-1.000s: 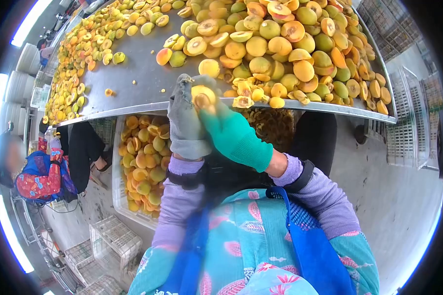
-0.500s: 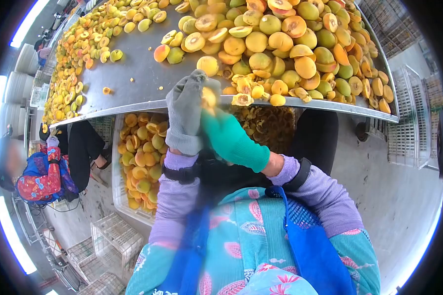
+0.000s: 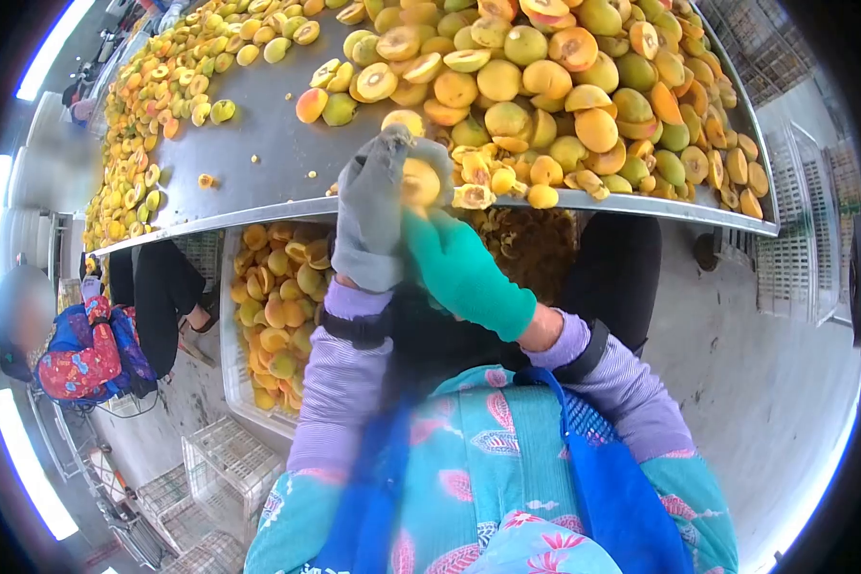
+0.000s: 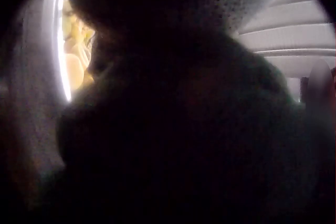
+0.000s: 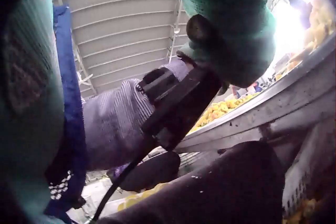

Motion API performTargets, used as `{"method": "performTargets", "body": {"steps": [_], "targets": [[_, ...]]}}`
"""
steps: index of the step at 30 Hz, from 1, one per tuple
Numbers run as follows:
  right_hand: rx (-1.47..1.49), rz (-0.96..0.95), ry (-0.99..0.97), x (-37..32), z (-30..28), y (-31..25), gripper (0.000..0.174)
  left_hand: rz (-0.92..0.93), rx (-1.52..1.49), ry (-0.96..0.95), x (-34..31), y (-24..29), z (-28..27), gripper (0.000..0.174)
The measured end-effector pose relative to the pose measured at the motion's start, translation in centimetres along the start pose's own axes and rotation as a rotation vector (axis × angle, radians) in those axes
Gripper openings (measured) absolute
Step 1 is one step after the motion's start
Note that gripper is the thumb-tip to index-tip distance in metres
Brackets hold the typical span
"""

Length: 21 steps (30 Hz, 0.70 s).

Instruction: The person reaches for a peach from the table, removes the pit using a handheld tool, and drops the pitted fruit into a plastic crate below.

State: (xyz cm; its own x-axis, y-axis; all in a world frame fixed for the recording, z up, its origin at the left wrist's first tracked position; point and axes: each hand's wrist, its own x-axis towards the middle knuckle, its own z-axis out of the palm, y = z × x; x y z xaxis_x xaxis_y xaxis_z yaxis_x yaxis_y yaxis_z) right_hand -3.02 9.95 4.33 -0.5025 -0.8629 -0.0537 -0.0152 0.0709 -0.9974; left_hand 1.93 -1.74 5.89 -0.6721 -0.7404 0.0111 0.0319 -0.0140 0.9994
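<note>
Over the table's near edge, my grey-gloved left hand (image 3: pixel 371 210) grips a yellow peach half (image 3: pixel 419 182), its fingers around the far side. My green-gloved right hand (image 3: pixel 464 273) is just below and to the right, close against the fruit. In the right wrist view the green fist (image 5: pixel 231 35) is curled, and a dark rounded end (image 5: pixel 197 27), like a tool's handle, pokes out of it. The tool's working end is hidden. Dark glove fabric (image 4: pixel 184 108) fills most of the left wrist view.
Peach halves (image 3: pixel 545 86) are heaped on the metal table (image 3: pixel 249 143), whose raised rim runs before me. Below stand a white crate (image 3: pixel 231 354) of peach halves and a container of brownish scraps (image 3: pixel 521 249). Another person (image 3: pixel 81 354) sits at left. Plastic crates (image 3: pixel 230 464) stand on the floor.
Both hands have shifted slightly right, staying together at the table edge. The peach half now shows more of its rounded yellow side. The seated person's hand has moved a little.
</note>
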Motion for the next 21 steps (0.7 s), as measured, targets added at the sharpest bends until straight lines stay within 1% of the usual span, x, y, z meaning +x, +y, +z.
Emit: {"method": "performTargets", "body": {"steps": [1, 3, 4, 5, 6, 8, 10, 11, 13, 14, 16, 18, 20, 21], "targets": [[-0.231, -0.261, 0.111, 0.2, 0.6, 2.1, 0.038, -0.001, -0.041, 0.073, 0.1, -1.3, 0.0, 0.052], [-0.364, -0.438, 0.134, -0.2, 0.7, 3.1, 0.037, -0.026, -0.125, 0.046, -0.7, 0.1, 1.1, 0.052], [-0.269, -0.364, 0.041, -0.5, 0.0, 2.1, 0.036, -0.038, -0.171, 0.033, -1.0, 0.6, 1.4, 0.052], [-0.057, -0.197, -0.101, -0.5, -0.8, 0.9, 0.036, -0.064, -0.184, -0.002, -0.9, 0.5, 1.4, 0.051], [0.139, -0.007, -0.201, -0.6, -1.7, -0.2, 0.036, -0.089, -0.195, -0.036, -0.8, 0.4, 1.1, 0.049], [0.766, 0.581, -0.483, -0.2, -3.2, -2.4, 0.036, -0.136, -0.209, -0.101, -0.3, 0.3, 0.1, 0.046], [1.073, 0.662, -0.57, -0.4, -2.6, -2.4, 0.037, -0.187, -0.223, -0.173, -0.1, 0.2, -0.5, 0.043], [1.228, 0.704, -0.611, -0.6, -2.4, -2.4, 0.038, -0.17, -0.284, -0.202, -0.2, 0.1, -0.4, 0.045], [1.33, 0.714, -0.645, -0.9, -2.1, -1.9, 0.04, -0.131, -0.408, -0.252, -0.5, -0.1, 0.2, 0.049], [1.37, 0.728, -0.685, -0.8, -1.8, -1.6, 0.041, -0.111, -0.355, -0.209, -0.8, -0.3, 0.3, 0.048], [1.437, 0.686, -0.832, -0.6, -2.0, -0.6, 0.041, -0.062, -0.217, -0.08, -1.5, -0.5, -0.2, 0.045], [1.364, 0.681, -0.827, -0.9, -1.7, -0.9, 0.043, -0.206, -0.783, -0.026, -2.2, -0.6, -0.9, 0.036], [1.065, 0.666, -0.741, -1.7, -1.9, -2.5, 0.044, 0.123, 0.043, 0.242, -3.3, -1.7, -5.7, 0.033], [1.006, 0.707, -0.67, -1.6, -2.2, -2.3, 0.044, 0.267, 0.459, 0.359, -4.0, -2.5, -8.9, 0.032]]}}
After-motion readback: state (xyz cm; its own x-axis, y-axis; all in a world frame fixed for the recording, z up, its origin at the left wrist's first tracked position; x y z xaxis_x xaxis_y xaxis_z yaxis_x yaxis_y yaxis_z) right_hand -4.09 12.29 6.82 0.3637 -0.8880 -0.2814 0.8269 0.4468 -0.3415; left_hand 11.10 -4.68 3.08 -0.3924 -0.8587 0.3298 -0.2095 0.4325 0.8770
